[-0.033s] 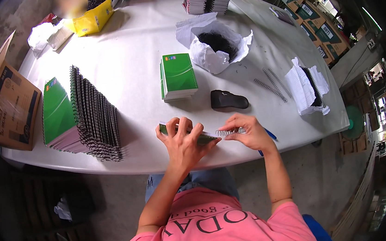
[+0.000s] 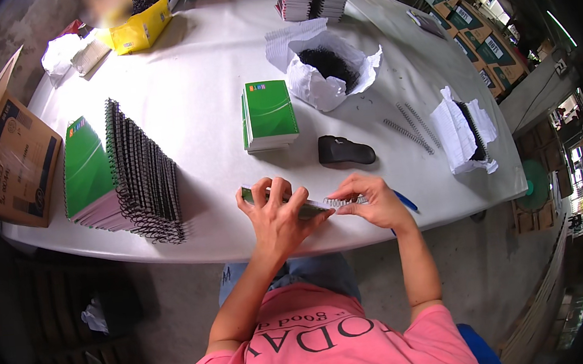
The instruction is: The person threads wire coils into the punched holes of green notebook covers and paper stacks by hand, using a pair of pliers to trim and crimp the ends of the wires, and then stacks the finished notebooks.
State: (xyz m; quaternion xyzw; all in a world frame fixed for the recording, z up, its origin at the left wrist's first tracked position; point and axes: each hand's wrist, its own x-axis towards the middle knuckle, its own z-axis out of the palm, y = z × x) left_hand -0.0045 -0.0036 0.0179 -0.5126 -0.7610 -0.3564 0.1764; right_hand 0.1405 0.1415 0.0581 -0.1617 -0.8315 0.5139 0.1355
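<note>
The green notebook [image 2: 254, 194] lies at the near edge of the white table [image 2: 190, 72], directly in front of me, mostly covered by my left hand [image 2: 279, 215]. That hand lies flat on the cover, fingers spread and pressing down. A thin wire spiral [image 2: 339, 202] projects from the notebook's right end. My right hand [image 2: 372, 201] meets it there, thumb and fingertips pinching the spiral; grip closed on it. A blue pen [image 2: 404, 203] lies just beyond that hand, at the table edge.

Just behind my hands sits a black hand tool [image 2: 346, 150]. Left of it, a small stack of green-covered notebooks [image 2: 268, 114]. Further back, crumpled white paper [image 2: 327, 73] holds a heap of black spirals. To the right, loose wire spirals [image 2: 409, 128] lie beside a second white wrapper [image 2: 465, 130].

On my left, a long row of bound notebooks [image 2: 140, 172], black spirals up, leans against a green-covered pile [image 2: 86, 166]. A cardboard box [image 2: 12, 163] stands at the left edge. A yellow box [image 2: 139, 24] is at the far side.
</note>
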